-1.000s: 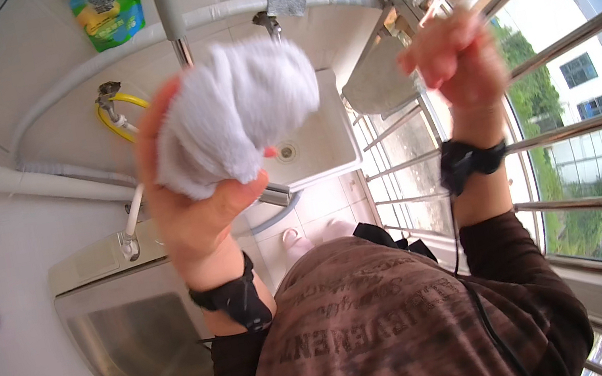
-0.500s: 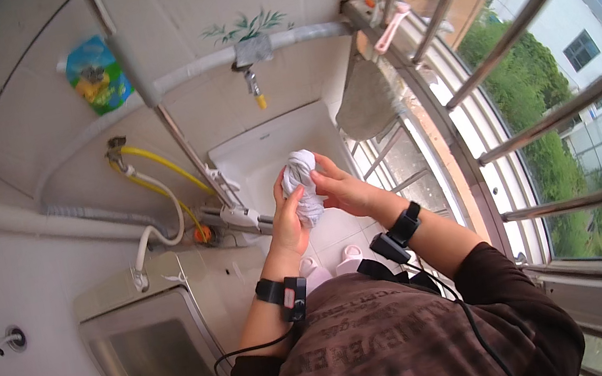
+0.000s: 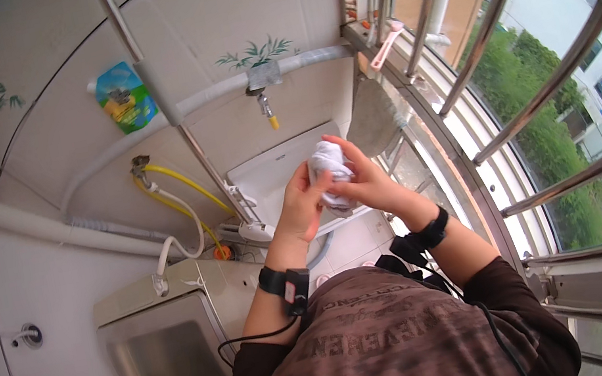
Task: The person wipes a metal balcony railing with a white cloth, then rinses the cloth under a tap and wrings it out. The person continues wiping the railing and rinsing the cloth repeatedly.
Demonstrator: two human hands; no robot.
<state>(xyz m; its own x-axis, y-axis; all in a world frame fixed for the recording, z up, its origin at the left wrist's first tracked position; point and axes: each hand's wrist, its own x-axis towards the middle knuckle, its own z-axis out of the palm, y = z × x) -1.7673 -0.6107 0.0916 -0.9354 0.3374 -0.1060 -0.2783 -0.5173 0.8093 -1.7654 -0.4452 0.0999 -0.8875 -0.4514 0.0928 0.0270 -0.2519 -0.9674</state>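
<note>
Between my two hands is a bunched-up white cloth (image 3: 328, 161), folded into a compact wad with a greyer end below. My left hand (image 3: 303, 205) wraps its near left side, with the thumb pressed across the front. My right hand (image 3: 369, 178) closes round the right side, its fingers reaching over the top. What kind of cloth it is cannot be made out. Behind and below the bundle is the white sink (image 3: 257, 178), partly hidden by my hands. A tap (image 3: 264, 103) with a yellow tip sticks out from the wall above the sink.
A beige washing machine (image 3: 231, 293) with a translucent lid stands at the left. A metal pole (image 3: 189, 139) rises beside the sink, near a yellow hose (image 3: 191, 181). Window bars (image 3: 508, 149) run along the right, with a pink brush (image 3: 386, 46) on the ledge.
The cloth has gone from a longer twisted shape to a shorter, rounder wad. Both hands have shifted slightly right in view and turned around it. The view itself has tilted a little.
</note>
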